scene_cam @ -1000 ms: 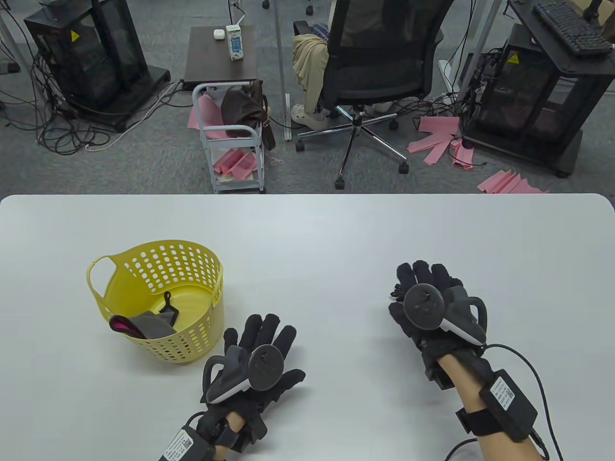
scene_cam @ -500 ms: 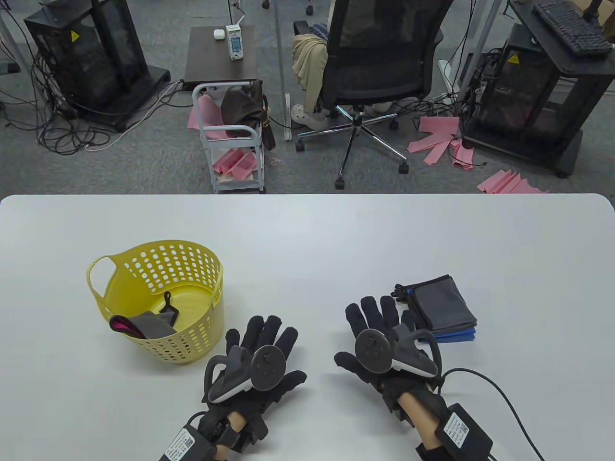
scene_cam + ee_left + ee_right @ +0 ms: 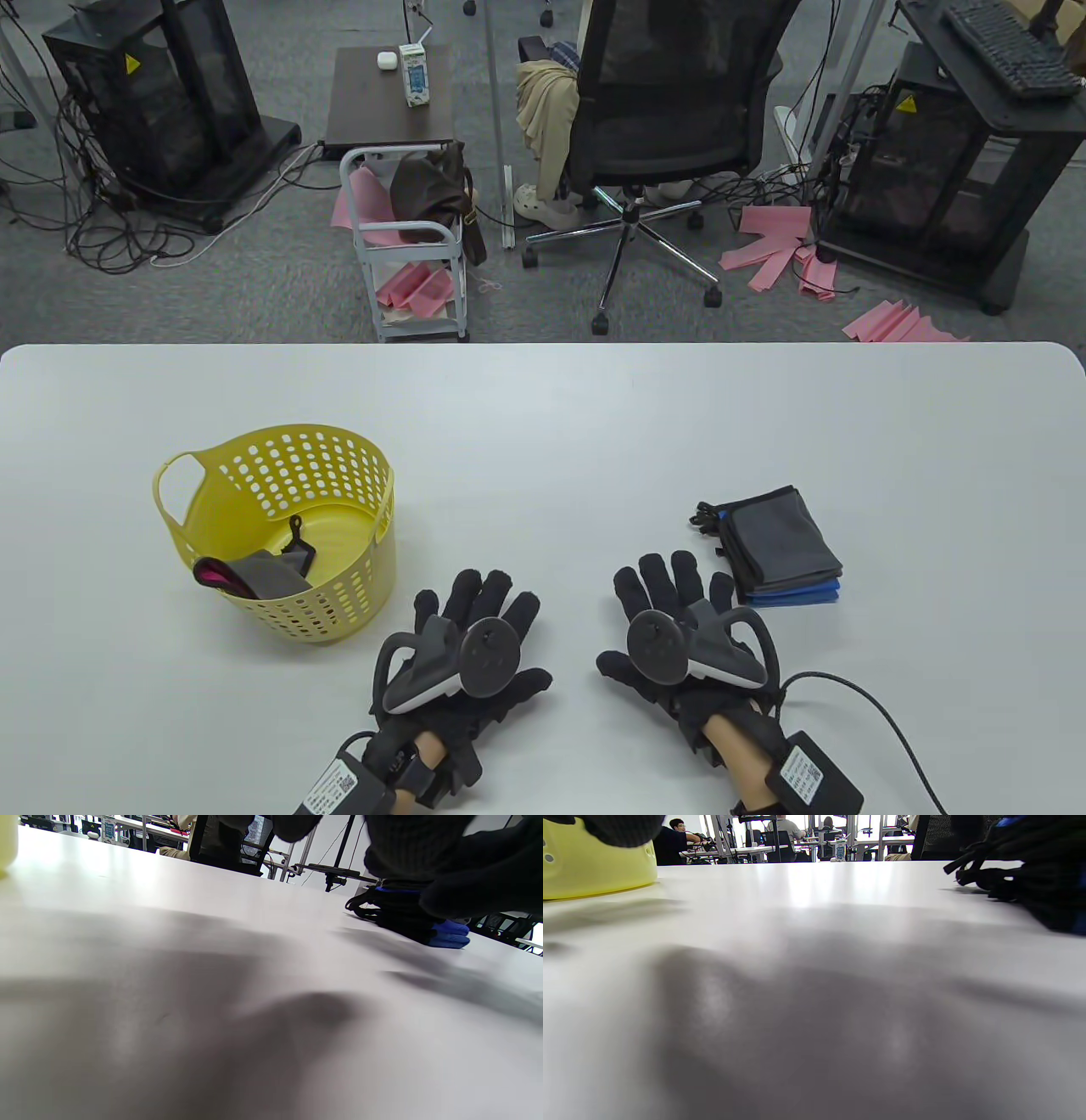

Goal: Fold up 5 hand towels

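**Inventory: table, both hands flat, nothing held**

1. White table [image 3: 543, 407]. It fills the lower half of my table view and carries every item below.

2. Yellow basket [image 3: 339, 586]. Perforated wall, one loop handle, standing upright at about 9 o'clock from table centre. Inside I see crumpled towels [image 3: 254, 576], grey with a pink edge showing; I cannot tell how many.

3. Left hand [image 3: 475, 654]. Near the table's 6 o'clock edge, just beside the basket's near-right side and apart from it. Fingers spread wide and straight, palm down over bare table. It holds nothing.

4. Right hand [image 3: 679, 628]. At 3 o'clock from the left hand, a gap between them. Fingers splayed wide, palm down. It grips nothing; whether the little finger touches the stack beside it I cannot tell.

5. Folded stack of towels [image 3: 785, 548]. At roughly 4 o'clock from table centre, just beyond the right hand. Grey layers on top, blue at the bottom, black hanging loops at the far-left corner.
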Demonstrator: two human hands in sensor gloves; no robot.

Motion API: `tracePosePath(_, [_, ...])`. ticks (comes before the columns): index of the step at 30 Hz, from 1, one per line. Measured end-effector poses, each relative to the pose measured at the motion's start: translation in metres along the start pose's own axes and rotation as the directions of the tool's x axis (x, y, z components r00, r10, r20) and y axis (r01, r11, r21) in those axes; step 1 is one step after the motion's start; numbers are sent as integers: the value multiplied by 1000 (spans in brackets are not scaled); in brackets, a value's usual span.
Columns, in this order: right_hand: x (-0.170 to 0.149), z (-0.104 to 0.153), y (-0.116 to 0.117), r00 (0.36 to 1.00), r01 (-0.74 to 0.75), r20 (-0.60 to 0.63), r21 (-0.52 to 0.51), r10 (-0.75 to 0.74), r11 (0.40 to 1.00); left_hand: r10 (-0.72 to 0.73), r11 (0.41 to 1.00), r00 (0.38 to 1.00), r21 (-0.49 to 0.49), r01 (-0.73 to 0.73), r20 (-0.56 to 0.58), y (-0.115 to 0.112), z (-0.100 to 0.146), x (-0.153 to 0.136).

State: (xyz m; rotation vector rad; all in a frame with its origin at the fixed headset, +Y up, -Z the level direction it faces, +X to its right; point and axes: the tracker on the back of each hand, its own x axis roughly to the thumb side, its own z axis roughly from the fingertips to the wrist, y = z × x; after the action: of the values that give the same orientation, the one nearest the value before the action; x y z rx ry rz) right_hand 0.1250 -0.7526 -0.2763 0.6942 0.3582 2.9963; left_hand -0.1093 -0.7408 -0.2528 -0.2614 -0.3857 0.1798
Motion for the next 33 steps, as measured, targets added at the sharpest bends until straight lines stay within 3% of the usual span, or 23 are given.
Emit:
tracePosePath(3, [-1, 1, -2, 1000, 3, -4, -10, -3, 1000, 15, 1000, 1000, 14, -15, 14, 8, 3, 7])
tracePosePath(6, [-1, 2, -5, 1000, 8, -5, -22, -8, 1000, 31, 999, 999, 33, -32, 23, 29, 8, 15])
tracePosePath(12, [0, 2, -4, 1000, 17, -3, -31, -17, 999, 9, 994, 1000, 109, -11, 12, 116, 31, 23])
tracePosePath(16, [0, 3, -4, 1000, 20, -3, -29, -20, 999, 57, 993, 995, 110, -48, -77, 176, 38, -1])
tracePosePath(21, [-2, 3, -5, 1000, 27, -9, -35, -28, 999, -38, 992, 956, 103, 70, -289, 222, 40, -46])
tracePosePath(26, [-5, 4, -5, 999, 38, -21, -34, -39, 999, -94, 995, 874, -15, 99, -476, 234, 39, -92])
tracePosePath(33, [-7, 4, -6, 998, 48, -25, -32, -49, 998, -198, 974, 721, -218, 67, -664, 221, 45, -141])
